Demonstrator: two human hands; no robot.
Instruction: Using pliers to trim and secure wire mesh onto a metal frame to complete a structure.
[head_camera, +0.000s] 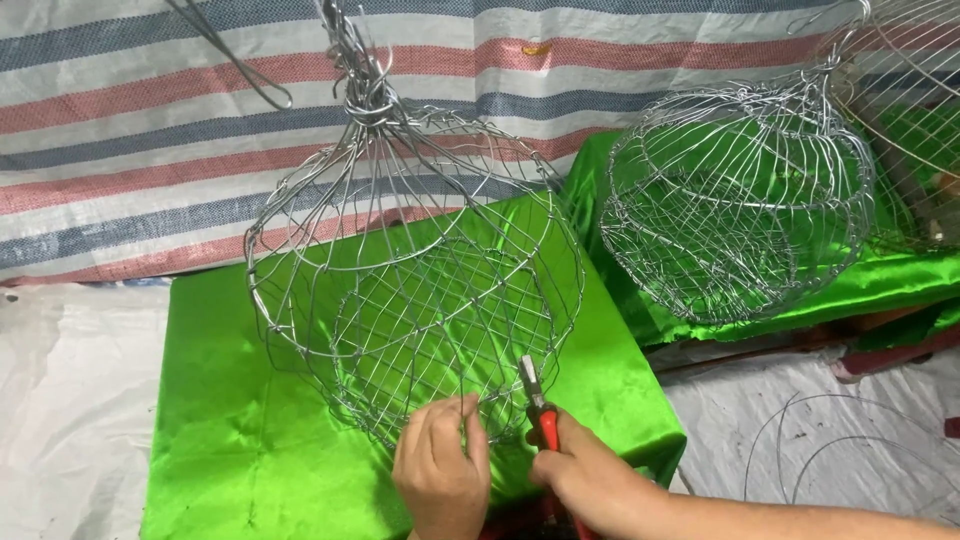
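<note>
Nearest to the camera, the left hand is closed around the lower edge of a wire basket, with the fingers pinching the thin wires at its bottom rim. Just beside it, the right hand grips a pair of pliers with red handles. The metal tip of the pliers points up and slightly left, touching the mesh of the basket near its lower right part. The long axis of the pliers runs almost upright.

The wire basket stands directly above and in front of both hands, on a block covered with shiny green cloth. It is round and bulging, and its long axis is vertical: the wide mesh bottom is near the hands and the ribs come together at a twisted knot on top.

To the right, well apart from the hands, a second wire basket of the same kind lies on another green cloth. A white plastic sheet covers the floor on the left, and loose wire loops lie on the floor at the right.

Farthest back, a striped tarpaulin in white, red and blue bands hangs behind everything.
</note>
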